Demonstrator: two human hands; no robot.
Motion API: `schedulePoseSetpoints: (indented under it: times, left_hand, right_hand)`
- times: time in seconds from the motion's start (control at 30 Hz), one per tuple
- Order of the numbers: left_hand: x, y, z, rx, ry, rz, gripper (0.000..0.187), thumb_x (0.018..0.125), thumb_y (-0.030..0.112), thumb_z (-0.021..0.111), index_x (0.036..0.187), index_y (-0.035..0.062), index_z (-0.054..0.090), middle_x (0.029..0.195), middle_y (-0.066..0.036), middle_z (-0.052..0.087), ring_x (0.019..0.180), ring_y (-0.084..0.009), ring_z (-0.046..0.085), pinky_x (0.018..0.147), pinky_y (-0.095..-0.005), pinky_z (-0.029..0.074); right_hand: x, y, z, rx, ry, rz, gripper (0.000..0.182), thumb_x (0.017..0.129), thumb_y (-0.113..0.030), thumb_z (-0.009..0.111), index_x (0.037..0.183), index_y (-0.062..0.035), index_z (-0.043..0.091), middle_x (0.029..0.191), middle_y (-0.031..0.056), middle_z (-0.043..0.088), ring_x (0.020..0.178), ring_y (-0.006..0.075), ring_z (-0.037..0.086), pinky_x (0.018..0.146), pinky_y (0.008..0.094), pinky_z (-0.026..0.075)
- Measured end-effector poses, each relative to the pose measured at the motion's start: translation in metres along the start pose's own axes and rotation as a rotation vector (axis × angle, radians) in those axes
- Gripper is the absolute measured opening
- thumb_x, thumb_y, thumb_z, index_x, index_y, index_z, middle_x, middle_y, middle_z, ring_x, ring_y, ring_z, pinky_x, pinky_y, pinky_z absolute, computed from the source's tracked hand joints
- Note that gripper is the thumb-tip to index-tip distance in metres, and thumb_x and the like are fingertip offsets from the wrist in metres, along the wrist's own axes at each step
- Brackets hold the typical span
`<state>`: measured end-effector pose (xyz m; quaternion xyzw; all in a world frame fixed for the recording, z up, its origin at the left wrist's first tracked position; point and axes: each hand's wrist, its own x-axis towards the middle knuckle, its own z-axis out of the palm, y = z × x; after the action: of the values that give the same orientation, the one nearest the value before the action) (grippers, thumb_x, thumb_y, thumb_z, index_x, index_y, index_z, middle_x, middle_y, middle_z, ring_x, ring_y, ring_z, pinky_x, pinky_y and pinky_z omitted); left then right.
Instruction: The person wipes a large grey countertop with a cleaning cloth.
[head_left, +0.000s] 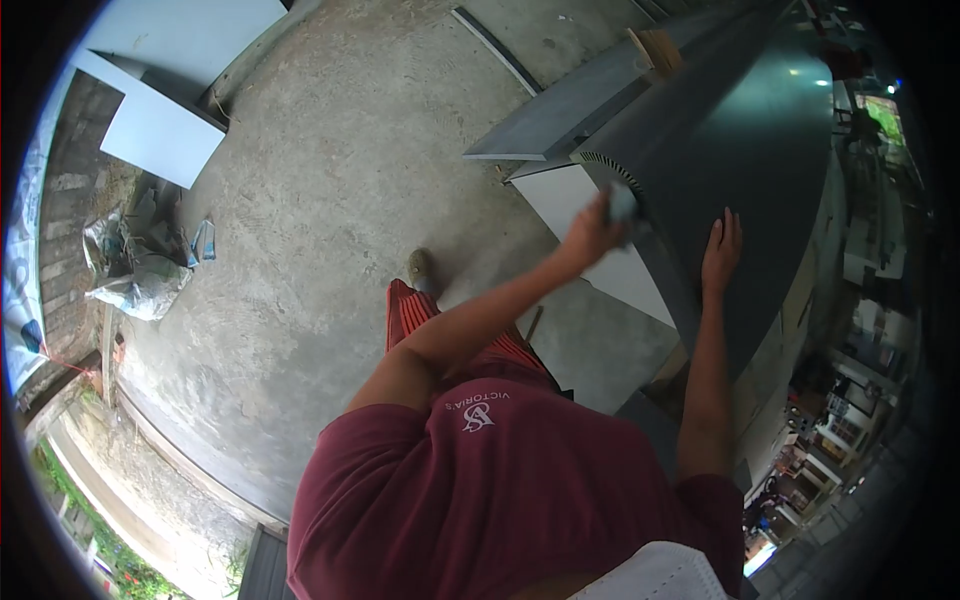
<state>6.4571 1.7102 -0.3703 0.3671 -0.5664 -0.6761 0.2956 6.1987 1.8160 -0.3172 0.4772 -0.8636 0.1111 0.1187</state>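
My left hand (592, 235) is closed on a blurred pale blue-grey object (622, 203) whose details I cannot make out. It is at the near edge of a large dark grey curved panel (740, 150), just past a row of dark slots (612, 165) along the curved end. Resting flat on the panel's dark surface, further right, is my right hand (721, 250), with its fingers stretched out and nothing held. A white board face (610, 245) shows below the edge, under my left forearm.
Another grey panel (560, 125) and pieces of brown wood (656, 52) lie beyond. A dark strip (497, 50) is on the concrete floor (300, 200). White boards (165, 135) and a crumpled sack (150, 285) are at left. Cluttered items (840, 420) stand at far right.
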Motion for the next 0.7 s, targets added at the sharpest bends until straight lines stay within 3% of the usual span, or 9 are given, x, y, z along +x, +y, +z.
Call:
schedulePoseSetpoints:
  times: [0.13,0.17,0.23,0.27,0.33,0.4,0.47,0.63,0.7]
  left_hand:
    - [0.046,-0.001,-0.052,-0.082,0.333,0.048,0.047,0.083,0.02,0.06,0.121,-0.0017,0.044,0.092,-0.019,0.062,0.083,-0.0251,0.063,0.071,-0.0348,0.049]
    - [0.05,0.007,-0.059,-0.084,0.328,0.053,0.047,0.083,0.02,0.06,0.121,-0.0017,0.044,0.092,-0.019,0.062,0.083,-0.0251,0.063,0.071,-0.0348,0.049]
    - [0.054,0.024,-0.067,-0.1,0.354,0.179,0.042,0.08,0.014,0.062,0.117,-0.0025,0.049,0.095,-0.023,0.059,0.088,-0.036,0.06,0.076,-0.0405,0.047]
    - [0.058,0.027,-0.066,-0.098,0.351,0.18,0.042,0.08,0.014,0.062,0.117,-0.0025,0.049,0.095,-0.023,0.059,0.088,-0.036,0.06,0.076,-0.0405,0.047]
    - [0.071,0.035,-0.055,0.09,0.392,0.513,0.036,0.076,0.012,0.066,0.108,-0.0007,0.056,0.098,-0.02,0.055,0.093,-0.0358,0.055,0.079,-0.0396,0.045]
    - [0.086,0.045,-0.04,0.105,0.385,0.58,0.032,0.072,0.012,0.069,0.1,0.0007,0.061,0.1,-0.017,0.052,0.094,-0.0367,0.051,0.082,-0.0417,0.044]
    - [0.098,0.057,-0.028,0.38,0.23,0.686,0.03,0.073,0.016,0.07,0.098,0.0005,0.063,0.103,-0.019,0.054,0.099,-0.0334,0.052,0.085,-0.0401,0.043]
    - [0.152,0.038,-0.015,0.581,0.066,0.509,0.033,0.076,0.03,0.066,0.093,0.0028,0.065,0.094,-0.018,0.059,0.089,-0.0375,0.058,0.083,-0.0418,0.044]
    - [0.167,0.024,-0.026,0.73,-0.028,0.339,0.037,0.078,0.04,0.06,0.095,0.0081,0.067,0.105,-0.017,0.059,0.096,-0.0384,0.058,0.083,-0.0433,0.048]
  right_hand:
    - [0.001,-0.004,-0.003,-0.045,0.02,0.02,0.04,0.097,-0.032,0.037,0.128,-0.0088,0.048,0.135,0.0186,0.041,0.125,0.0385,0.037,0.102,0.047,0.031]
    - [0.001,-0.005,-0.002,-0.039,0.028,0.009,0.04,0.097,-0.032,0.038,0.127,-0.0088,0.048,0.135,0.0186,0.041,0.124,0.0386,0.038,0.102,0.047,0.031]
    - [0.001,-0.005,-0.003,-0.032,0.037,0.001,0.039,0.097,-0.031,0.038,0.127,-0.0088,0.048,0.135,0.0185,0.042,0.124,0.0387,0.038,0.102,0.047,0.032]
    - [0.001,-0.005,-0.002,-0.028,0.032,0.001,0.039,0.097,-0.031,0.038,0.127,-0.0089,0.048,0.135,0.0183,0.042,0.124,0.0387,0.038,0.102,0.0468,0.032]
    - [0.002,-0.004,-0.002,-0.026,0.034,0.001,0.039,0.097,-0.031,0.039,0.127,-0.009,0.048,0.135,0.0181,0.042,0.124,0.0387,0.038,0.102,0.0467,0.032]
    - [0.002,0.0,0.0,-0.039,0.044,-0.03,0.038,0.097,-0.031,0.039,0.126,-0.009,0.049,0.135,0.018,0.042,0.124,0.0385,0.039,0.102,0.0463,0.032]
    - [0.001,0.0,-0.001,-0.043,0.044,-0.022,0.038,0.097,-0.031,0.039,0.127,-0.0092,0.049,0.135,0.018,0.042,0.124,0.0382,0.039,0.102,0.0462,0.032]
    - [0.0,0.0,-0.002,-0.088,0.056,0.0,0.038,0.096,-0.03,0.04,0.128,-0.0101,0.048,0.135,0.0176,0.042,0.124,0.0374,0.039,0.102,0.0459,0.032]
    - [0.0,0.001,-0.002,-0.051,0.06,-0.022,0.038,0.096,-0.03,0.04,0.128,-0.0109,0.049,0.135,0.0172,0.042,0.124,0.0369,0.039,0.102,0.0459,0.032]
